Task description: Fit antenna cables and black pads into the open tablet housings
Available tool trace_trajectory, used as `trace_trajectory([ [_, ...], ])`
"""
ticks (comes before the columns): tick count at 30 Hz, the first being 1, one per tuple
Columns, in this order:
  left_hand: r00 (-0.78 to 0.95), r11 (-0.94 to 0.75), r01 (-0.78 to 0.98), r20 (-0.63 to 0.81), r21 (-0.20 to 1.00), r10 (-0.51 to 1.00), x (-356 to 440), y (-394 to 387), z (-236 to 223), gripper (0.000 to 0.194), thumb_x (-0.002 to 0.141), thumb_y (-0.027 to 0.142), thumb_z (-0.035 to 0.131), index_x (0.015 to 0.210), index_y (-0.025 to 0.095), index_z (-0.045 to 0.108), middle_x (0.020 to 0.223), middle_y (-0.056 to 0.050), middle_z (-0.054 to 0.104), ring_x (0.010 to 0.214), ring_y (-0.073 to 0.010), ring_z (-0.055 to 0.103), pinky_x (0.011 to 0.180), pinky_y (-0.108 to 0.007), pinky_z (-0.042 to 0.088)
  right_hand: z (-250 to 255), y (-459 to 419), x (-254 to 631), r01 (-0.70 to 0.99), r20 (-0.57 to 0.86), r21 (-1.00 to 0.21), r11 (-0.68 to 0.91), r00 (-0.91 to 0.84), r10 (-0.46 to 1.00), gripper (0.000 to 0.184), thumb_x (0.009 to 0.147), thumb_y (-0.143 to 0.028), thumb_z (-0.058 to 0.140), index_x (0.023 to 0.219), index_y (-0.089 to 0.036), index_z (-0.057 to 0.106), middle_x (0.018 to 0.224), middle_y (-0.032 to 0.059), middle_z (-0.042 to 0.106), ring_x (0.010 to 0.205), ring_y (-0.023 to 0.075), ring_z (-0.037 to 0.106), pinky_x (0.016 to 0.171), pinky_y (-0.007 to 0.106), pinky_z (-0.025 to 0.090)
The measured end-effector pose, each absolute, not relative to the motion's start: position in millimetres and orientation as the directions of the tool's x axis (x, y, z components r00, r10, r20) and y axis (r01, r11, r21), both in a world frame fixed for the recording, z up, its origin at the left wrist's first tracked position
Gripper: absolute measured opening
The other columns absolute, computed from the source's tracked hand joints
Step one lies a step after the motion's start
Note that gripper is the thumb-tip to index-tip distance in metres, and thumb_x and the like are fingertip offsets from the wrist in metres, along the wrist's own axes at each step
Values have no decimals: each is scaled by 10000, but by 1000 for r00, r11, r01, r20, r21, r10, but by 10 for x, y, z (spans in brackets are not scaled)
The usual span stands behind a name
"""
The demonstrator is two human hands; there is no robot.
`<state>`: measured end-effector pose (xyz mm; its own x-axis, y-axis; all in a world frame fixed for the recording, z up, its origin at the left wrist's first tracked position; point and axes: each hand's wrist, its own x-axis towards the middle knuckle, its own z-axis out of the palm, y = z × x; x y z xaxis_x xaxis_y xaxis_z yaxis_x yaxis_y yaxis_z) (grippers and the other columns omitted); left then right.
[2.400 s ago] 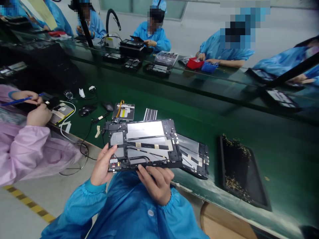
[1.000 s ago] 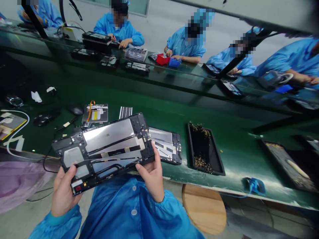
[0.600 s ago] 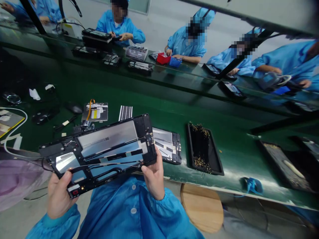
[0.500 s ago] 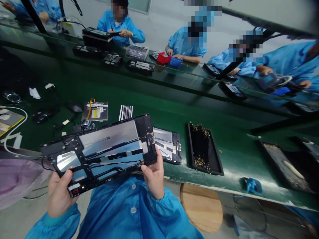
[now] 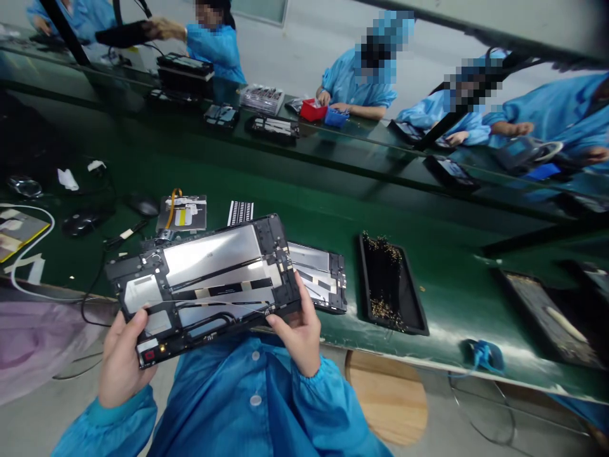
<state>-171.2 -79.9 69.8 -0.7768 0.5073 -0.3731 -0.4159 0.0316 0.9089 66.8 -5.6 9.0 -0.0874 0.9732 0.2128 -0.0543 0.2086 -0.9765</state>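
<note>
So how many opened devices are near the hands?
2: the held device, between left hand and right hand; a second device on the bench behind its right end. More may be hidden.

Green bench (image 5: pixel 323 212), near edge scuffed pale. Near that edge, left to right: yellow-edged panel (image 5: pixel 21 231) with white cable (image 5: pixel 53 222) looped by it, open-backed tablet (image 5: pixel 318 261) (left part hidden), black tray (image 5: pixel 387 282) with gold-tipped bits at both ends, blue-tied item (image 5: pixel 486 357) right at the edge, dark tray (image 5: pixel 528 311) holding a white rod (image 5: pixel 566 324). Further from near edge, toward left end: black mouse-shaped item (image 5: pixel 80 222), panel with orange flex (image 5: pixel 190 216), patterned sheet (image 5: pixel 240 212).
</note>
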Motion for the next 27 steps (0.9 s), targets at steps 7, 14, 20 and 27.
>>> trace_trajectory([
  [7, -730, 87, -413, -387, 906, 564, -1657, -785, 825, 682, 465, 472, 931, 1062, 218, 720, 849, 12, 778, 721, -196, 725, 663, -217, 602, 119, 103, 884, 317, 488, -790, 525, -193, 851, 828, 763, -347, 838, 1485, -233, 448, 1409, 141, 577, 1294, 316, 564, 1089, 489, 492],
  [14, -649, 104, -425, -383, 899, 658, -1663, -724, 865, 641, 600, 417, 891, 1173, 221, 681, 894, -14, 782, 833, -233, 741, 745, -254, 610, 310, 164, 1036, 449, 574, -581, 679, -365, 733, 917, 785, -349, 824, 1552, -239, 333, 1445, 138, 547, 1288, 317, 573, 1074, 478, 521],
  [20, -579, 98, -457, -380, 884, 721, -1664, -685, 764, 598, 703, 376, 834, 1250, 228, 642, 975, -41, 776, 872, -238, 741, 787, -290, 603, 195, 168, 1021, 472, 547, -596, 649, -352, 759, 826, 837, -351, 776, 1541, -246, 358, 1432, 126, 564, 1267, 297, 593, 1062, 459, 530],
  [27, -580, 73, -464, -365, 883, 729, -1587, -684, 743, 595, 691, 430, 823, 1220, 216, 653, 966, -49, 772, 879, -246, 741, 788, -314, 600, 276, 74, 922, 542, 564, -560, 626, -304, 768, 760, 855, -366, 746, 1519, -293, 384, 1542, 125, 407, 1376, 363, 439, 1094, 596, 413],
])
